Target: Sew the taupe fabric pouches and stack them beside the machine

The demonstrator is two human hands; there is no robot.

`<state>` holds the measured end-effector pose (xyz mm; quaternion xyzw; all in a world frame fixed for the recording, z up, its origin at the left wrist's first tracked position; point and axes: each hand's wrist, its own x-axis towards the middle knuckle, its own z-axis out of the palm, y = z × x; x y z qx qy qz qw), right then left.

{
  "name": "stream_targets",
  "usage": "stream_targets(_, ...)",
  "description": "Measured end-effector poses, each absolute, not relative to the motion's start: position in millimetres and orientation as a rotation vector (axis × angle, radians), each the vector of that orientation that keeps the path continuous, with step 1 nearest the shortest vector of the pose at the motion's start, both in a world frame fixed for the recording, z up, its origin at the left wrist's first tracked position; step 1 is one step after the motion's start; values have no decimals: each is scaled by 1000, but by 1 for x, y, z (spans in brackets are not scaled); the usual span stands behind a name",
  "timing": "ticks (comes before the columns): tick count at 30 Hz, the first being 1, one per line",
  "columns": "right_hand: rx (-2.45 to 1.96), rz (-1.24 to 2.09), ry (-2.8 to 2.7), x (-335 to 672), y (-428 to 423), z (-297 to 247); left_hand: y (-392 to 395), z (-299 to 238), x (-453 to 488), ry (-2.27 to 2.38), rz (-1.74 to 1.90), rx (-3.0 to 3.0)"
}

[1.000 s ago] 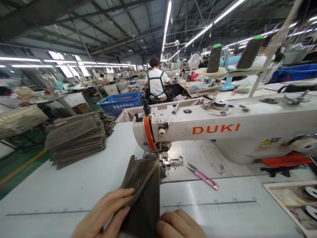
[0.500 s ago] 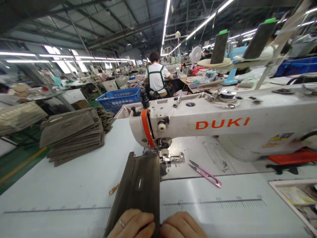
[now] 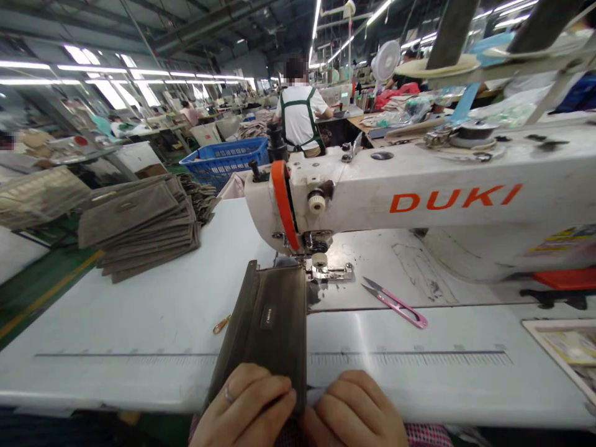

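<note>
A dark olive fabric piece (image 3: 270, 323) with a small label lies flat on the white table (image 3: 139, 323), its far end under the presser foot (image 3: 326, 271) of the white DUKI sewing machine (image 3: 419, 198). My left hand (image 3: 246, 406), with a ring, rests closed over the near end of the fabric. My right hand (image 3: 356, 413) sits curled beside it at the fabric's right edge, touching the table's front edge.
Pink thread snips (image 3: 395, 302) lie right of the presser foot. A stack of similar fabric pieces (image 3: 139, 226) sits at the far left. A blue basket (image 3: 228, 161) and a person in a white shirt (image 3: 300, 118) are behind. A tray (image 3: 565, 347) is at the right.
The fabric, held folded up a second ago, now lies flat toward the presser foot. Both hands have slid back to its near end. The view has tilted down.
</note>
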<state>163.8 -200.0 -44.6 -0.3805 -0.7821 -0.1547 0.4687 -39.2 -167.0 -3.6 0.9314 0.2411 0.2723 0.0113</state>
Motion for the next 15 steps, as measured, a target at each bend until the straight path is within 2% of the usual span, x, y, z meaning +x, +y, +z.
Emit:
stream_targets(6, -938, -384, -1904, 165, -201, -42, -166, -12, -35, 741, 958, 2913)
stream_targets(10, -940, -332, -1921, 171, -205, -38, -166, -5, -29, 771, 853, 2908)
stream_targets(15, -991, -235, -1959, 176, -209, -34, -166, -4, -23, 796, 1007, 2843)
